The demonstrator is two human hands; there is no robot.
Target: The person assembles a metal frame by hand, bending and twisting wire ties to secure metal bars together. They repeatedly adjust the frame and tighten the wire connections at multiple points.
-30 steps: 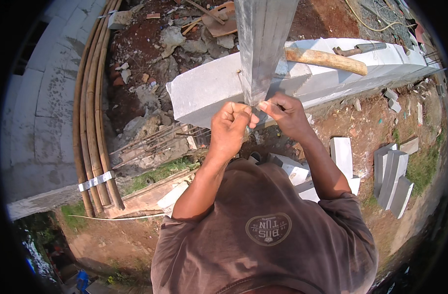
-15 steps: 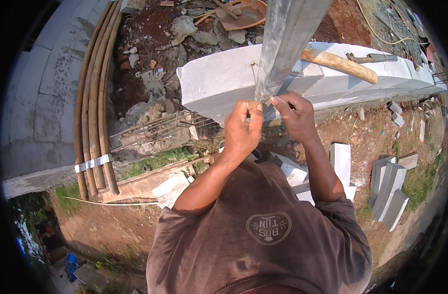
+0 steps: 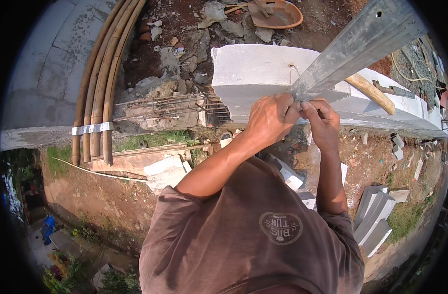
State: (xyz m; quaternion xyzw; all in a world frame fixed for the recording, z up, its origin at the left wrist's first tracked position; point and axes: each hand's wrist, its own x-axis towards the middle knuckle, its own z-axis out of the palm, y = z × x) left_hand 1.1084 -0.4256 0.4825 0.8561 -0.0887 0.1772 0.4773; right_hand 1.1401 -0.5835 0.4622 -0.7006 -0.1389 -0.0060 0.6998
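Observation:
My left hand (image 3: 270,117) and my right hand (image 3: 323,122) meet in front of me at the near end of a long grey metal bar (image 3: 353,51). Both are closed, thumbs and fingertips pinched together. What lies between the fingers is too small and hidden to make out. The bar slants up and away to the right above a white block wall (image 3: 258,63). A thin nail or wire (image 3: 293,68) stands out from the block just beyond my left hand. Right of the bar, a round wooden handle (image 3: 376,95) lies across the wall top, partly hidden by the bar.
Another hand tool (image 3: 395,89) rests farther right on the wall. Bamboo poles (image 3: 94,98) lean at the left, and rusty rebar (image 3: 170,105) juts out beside the wall's end. An orange tub (image 3: 290,14) stands behind. Loose white blocks (image 3: 373,215) lie on the ground below.
My view has shifted, so the wall and bar sit farther right. The bar leans more to the right across the picture. Both hands stay pinched at its end, now closer together.

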